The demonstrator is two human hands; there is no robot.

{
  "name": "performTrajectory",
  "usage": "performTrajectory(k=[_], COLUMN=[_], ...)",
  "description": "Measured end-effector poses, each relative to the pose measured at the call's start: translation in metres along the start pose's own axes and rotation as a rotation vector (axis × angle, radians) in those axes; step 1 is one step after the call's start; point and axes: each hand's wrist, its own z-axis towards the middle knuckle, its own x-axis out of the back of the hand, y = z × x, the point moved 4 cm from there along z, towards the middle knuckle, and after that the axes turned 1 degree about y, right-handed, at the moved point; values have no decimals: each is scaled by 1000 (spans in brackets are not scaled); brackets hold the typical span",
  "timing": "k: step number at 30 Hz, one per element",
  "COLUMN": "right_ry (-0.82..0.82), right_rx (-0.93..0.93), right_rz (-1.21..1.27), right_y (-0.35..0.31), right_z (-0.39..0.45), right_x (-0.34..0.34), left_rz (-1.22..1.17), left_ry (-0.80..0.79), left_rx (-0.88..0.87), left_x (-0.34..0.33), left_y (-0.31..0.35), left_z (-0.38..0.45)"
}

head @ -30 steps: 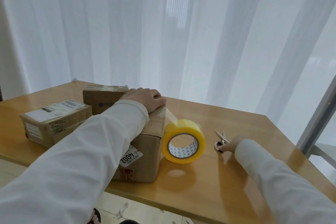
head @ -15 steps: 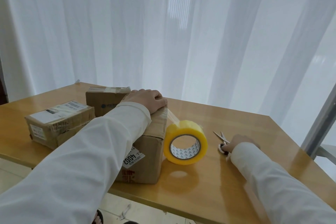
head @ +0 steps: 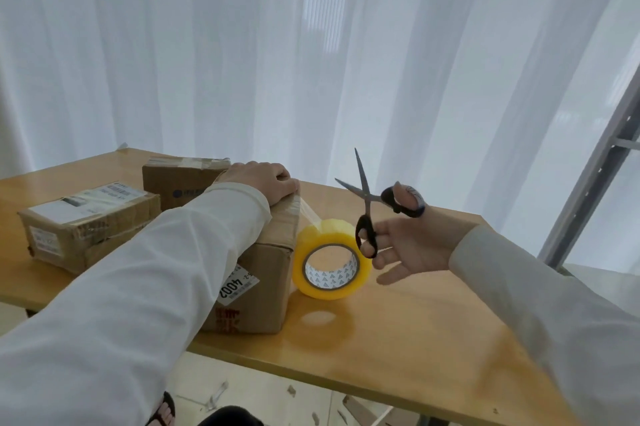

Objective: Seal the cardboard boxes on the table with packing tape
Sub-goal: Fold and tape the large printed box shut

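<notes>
Centre frame: left hand [head: 263, 181] presses flat on the matte brown cardboard box [head: 266, 273], taped strand running to the glossy yellow tape roll [head: 330, 263] upright beside it on the wooden worktop [head: 398, 328]. Right hand [head: 412, 245], its grip through black handles, holds open steel scissors [head: 367, 204].

Right hand [head: 412, 245] with open scissors [head: 367, 204] above tape roll [head: 330, 263], left hand [head: 265, 181] atop box [head: 266, 270].

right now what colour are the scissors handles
Black, both loops of the scissors, held open in the right hand; the head view shows it.
</notes>
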Motion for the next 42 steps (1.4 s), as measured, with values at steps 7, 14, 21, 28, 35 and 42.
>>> performTrajectory(k=[7,14,21,28,35,42], right_ry=[-349,-257,47,190,11,832], right_rx=[-80,-29,129,133,-67,-213], right_rz=[-18,174,317,351,-153,-724], right_y=[34,39,40,42,14,30], right_z=[-8,24,45,34,-14,-4], right_x=[-40,-73,-84,-84,-39,74], left_rz=[-2,3,-32,-27,-30,-37], left_ry=[-1,-2,12,10,0,0], left_rx=[26,14,31,36,32,29], left_x=[3,6,5,4,5,2], left_y=[1,7,2,1,1,0], left_z=[-3,-9,-8,-7,-7,-5])
